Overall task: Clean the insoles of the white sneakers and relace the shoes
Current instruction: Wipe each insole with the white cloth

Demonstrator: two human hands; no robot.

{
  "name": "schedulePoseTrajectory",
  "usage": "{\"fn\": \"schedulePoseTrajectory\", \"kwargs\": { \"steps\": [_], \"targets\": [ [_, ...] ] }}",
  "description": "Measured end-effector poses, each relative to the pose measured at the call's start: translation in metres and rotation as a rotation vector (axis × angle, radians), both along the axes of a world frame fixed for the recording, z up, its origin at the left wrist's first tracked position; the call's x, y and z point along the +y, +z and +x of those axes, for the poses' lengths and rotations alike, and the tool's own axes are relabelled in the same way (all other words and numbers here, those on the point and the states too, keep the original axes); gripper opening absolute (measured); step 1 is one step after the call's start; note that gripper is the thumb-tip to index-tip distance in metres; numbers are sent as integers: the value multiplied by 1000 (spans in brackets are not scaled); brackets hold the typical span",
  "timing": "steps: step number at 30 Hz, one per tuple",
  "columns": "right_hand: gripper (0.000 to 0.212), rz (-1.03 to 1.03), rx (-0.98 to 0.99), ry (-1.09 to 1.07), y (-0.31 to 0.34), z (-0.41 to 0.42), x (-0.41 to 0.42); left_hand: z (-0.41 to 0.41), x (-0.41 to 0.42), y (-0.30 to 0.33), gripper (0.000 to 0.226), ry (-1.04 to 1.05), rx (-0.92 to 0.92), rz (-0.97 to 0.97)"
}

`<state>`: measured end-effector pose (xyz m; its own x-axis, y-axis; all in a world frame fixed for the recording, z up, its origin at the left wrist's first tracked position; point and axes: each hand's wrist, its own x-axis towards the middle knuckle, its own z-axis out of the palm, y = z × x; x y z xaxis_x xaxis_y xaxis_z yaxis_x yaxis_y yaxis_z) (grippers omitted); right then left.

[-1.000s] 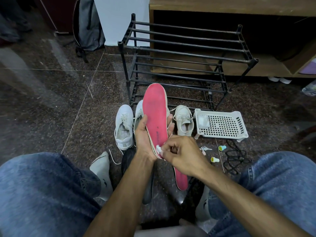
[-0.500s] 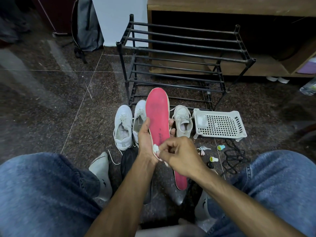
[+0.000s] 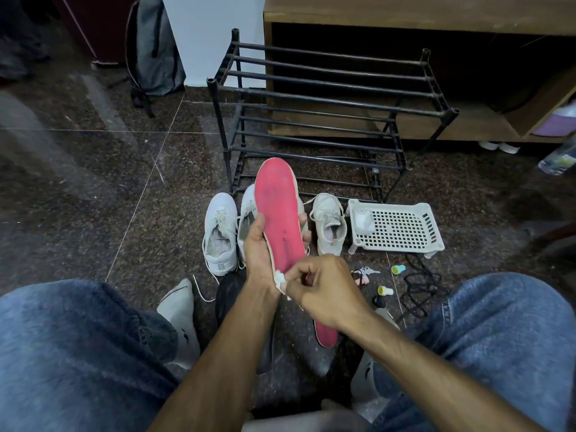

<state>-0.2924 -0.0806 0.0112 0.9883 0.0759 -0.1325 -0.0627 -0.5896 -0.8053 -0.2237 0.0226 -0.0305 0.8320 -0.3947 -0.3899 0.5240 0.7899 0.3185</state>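
**Q:** Just in front of the black shoe rack (image 3: 327, 98), what is being shown?

**A:** A pink insole (image 3: 280, 219) is being held upright over the floor. The left hand (image 3: 258, 251) is gripping it from behind, thumb on the near edge and fingertips curling round the far edge. The right hand (image 3: 324, 288) is pinching a small white wipe (image 3: 280, 280) against the insole's lower near edge, fingers curled tight.

**Q:** How should this step be done well?

**A:** Judging from the dark smudges showing on the upper half, the wipe should be travelling in long strokes toward the toe, while the left hand is bracing the back so the insole is not bending away.

**Q:** Where are the shoes lying?

**A:** Three white sneakers (image 3: 219, 235) are resting at the foot of the rack, partly behind the insole, their laces trailing loose.

**Q:** What room is there for moving?

**A:** Left of the rack, bare floor is lying open. Right of the sneakers, a white perforated tray (image 3: 396, 229) is standing, and nearer the person small caps (image 3: 398, 269), keys and a black cord (image 3: 417, 291) are crowding the floor; a wide elbow sweep is risking a snag there. Both knees are hemming the hands in.
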Motion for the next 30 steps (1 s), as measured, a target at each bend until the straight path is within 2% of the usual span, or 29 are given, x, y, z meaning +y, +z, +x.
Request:
{"fn": "schedulePoseTrajectory", "kwargs": {
  "steps": [3,5,10,16,18,21,23,25,27,30],
  "targets": [
    [7,-7,-72,-29,2,4,4,3,-2,5,60,8,-10,6],
    [9,36,-53,-30,4,6,7,6,1,9,60,31,-19,9],
    [14,276,28,-195,2,14,11,4,6,20,60,85,-53,0],
    [9,-249,-260,-207,11,34,5,-6,-10,23,61,15,-43,73],
    [9,-246,-248,-220,9,36,2,-6,-11,22,61,24,-33,85],
    [9,0,-181,-107,0,15,4,-1,-1,18,59,103,-35,64],
    [9,57,-184,-35,-1,5,4,0,2,17,62,100,-50,28],
    [11,4,-237,-44,0,14,2,-7,-5,19,64,46,-47,26],
    [12,-136,-304,-101,5,29,1,-15,-15,19,67,-33,-17,-9],
    [10,-217,-300,-173,5,38,5,-16,-19,17,68,-66,0,-35]
  ]
}}
